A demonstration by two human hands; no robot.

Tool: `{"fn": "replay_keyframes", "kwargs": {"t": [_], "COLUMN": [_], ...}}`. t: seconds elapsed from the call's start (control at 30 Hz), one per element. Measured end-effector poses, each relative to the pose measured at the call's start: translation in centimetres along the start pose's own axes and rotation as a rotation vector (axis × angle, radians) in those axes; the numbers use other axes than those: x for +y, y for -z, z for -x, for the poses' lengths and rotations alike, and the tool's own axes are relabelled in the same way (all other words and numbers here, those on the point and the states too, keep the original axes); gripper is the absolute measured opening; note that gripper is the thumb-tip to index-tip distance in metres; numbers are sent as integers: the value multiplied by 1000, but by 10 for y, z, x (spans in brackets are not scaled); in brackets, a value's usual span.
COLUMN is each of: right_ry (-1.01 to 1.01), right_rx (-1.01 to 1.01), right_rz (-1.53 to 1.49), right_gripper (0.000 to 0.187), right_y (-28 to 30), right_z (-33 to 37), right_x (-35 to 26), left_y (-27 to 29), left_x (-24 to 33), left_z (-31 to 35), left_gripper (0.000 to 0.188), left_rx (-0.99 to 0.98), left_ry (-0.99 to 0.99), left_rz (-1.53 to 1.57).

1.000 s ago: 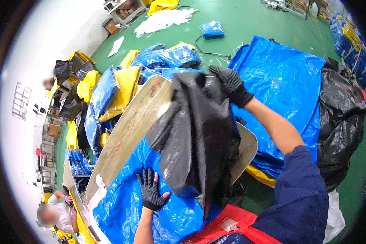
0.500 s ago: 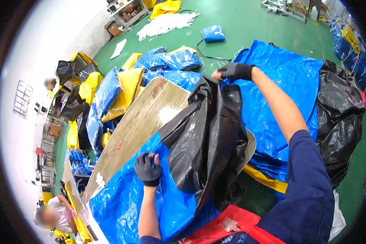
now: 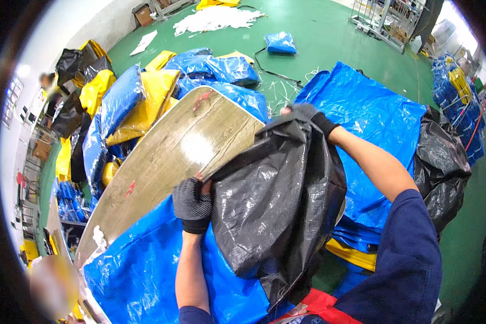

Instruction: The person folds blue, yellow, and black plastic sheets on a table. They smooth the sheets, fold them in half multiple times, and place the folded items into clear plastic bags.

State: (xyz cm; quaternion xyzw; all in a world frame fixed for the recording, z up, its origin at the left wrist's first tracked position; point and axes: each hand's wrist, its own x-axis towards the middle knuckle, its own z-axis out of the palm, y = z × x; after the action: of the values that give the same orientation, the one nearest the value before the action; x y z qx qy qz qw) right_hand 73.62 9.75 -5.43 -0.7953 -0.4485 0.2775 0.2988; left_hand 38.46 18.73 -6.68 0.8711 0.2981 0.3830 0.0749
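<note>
A black plastic tarp (image 3: 272, 197) stretches between my hands over a wood-patterned tabletop (image 3: 151, 146). It overlaps a blue tarp (image 3: 146, 259) spread along the near side of the table. My left hand (image 3: 193, 206), in a dark knitted fingerless glove, is closed on the black tarp's left edge, with the thumb tip showing. Farther off to the right, my gloved right hand (image 3: 310, 116) grips the far upper edge of the same tarp and holds it raised. Between the hands the black material hangs in loose folds.
Folded blue sheets (image 3: 367, 119) are stacked to the right, beside a black crumpled bundle (image 3: 443, 167). Wrapped blue and yellow packages (image 3: 146, 97) pile beyond the table. A blue packet (image 3: 280, 43) and white scraps (image 3: 216, 20) lie on the green floor. Another person (image 3: 54, 286) is at the lower left.
My left hand has moved up and taken the black tarp's edge. The right hand still holds its far edge. More black material now covers the blue tarp, and the view has shifted slightly.
</note>
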Motion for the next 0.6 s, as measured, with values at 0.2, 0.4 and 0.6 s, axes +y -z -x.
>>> {"fn": "replay_keyframes", "kwargs": {"t": [0.2, 0.4, 0.6], "right_ry": [140, 25, 566], "right_rx": [423, 660, 322], "right_rz": [218, 177, -19], "right_gripper": [49, 43, 46], "right_y": [32, 36, 60], "right_z": [11, 50, 75], "right_x": [58, 122, -89], "left_y": [0, -16, -12], "left_x": [-19, -27, -32], "left_z": [1, -1, 7], "left_gripper": [24, 27, 22], "left_rx": [64, -6, 14], "left_ry": [246, 224, 103], "left_rz": [141, 69, -159]}}
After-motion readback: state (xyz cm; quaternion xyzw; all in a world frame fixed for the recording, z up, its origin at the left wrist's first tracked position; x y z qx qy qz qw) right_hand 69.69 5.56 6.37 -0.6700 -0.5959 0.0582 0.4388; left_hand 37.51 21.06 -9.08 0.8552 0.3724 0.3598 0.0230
